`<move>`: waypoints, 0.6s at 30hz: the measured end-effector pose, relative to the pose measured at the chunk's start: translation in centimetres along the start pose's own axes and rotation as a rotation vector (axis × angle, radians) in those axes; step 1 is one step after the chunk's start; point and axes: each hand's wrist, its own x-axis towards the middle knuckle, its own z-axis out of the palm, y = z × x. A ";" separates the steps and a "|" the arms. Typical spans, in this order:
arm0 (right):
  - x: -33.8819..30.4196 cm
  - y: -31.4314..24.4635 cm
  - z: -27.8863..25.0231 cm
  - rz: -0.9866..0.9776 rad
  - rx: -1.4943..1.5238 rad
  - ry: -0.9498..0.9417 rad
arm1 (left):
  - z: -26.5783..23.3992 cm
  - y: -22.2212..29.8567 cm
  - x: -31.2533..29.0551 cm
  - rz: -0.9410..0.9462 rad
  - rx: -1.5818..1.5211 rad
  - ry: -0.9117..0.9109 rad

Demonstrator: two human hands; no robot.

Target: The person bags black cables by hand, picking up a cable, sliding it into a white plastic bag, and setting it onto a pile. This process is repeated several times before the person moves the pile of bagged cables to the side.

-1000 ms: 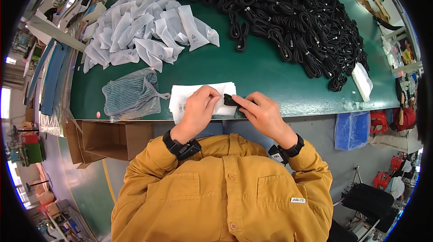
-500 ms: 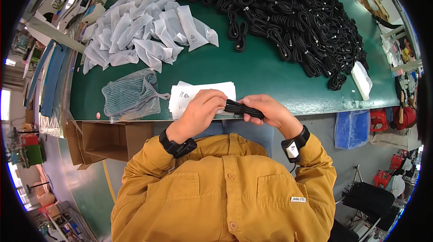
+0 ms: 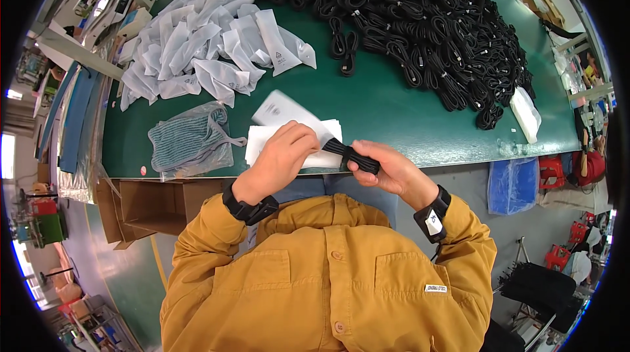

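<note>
At the table (image 3: 420,135), left fingers (image 3: 304,139) pinch a white bag (image 3: 282,110), right fingers (image 3: 369,150) a black cable bundle (image 3: 346,153).

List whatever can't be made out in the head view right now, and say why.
- Print on the white bag in the left hand: too small and blurred.
- That bag's lower part: partly hidden by the left hand.
- Whether the tip of the cable bundle is inside the bag: too small to tell, near the left fingers.
- Far side of the black cable pile: cut off by the upper edge; its lower layers: covered by cables on top.
</note>
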 end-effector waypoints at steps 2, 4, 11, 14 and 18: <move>-0.4 -0.2 0.7 -0.080 -0.240 0.107 | 0.0 0.1 -0.1 -0.067 -0.009 0.010; -0.4 -0.1 1.0 -0.120 -0.360 0.160 | 0.1 0.2 -0.1 -0.100 -0.013 0.016; 0.2 0.2 -0.2 0.017 0.006 0.111 | 1.3 0.6 -0.1 -0.097 -0.112 0.067; 0.2 0.1 -0.1 0.001 -0.172 0.109 | 1.2 0.5 0.0 -0.062 -0.101 0.046; 0.4 0.5 1.5 -0.752 -1.226 0.189 | 0.6 0.6 0.8 -0.104 -0.108 0.061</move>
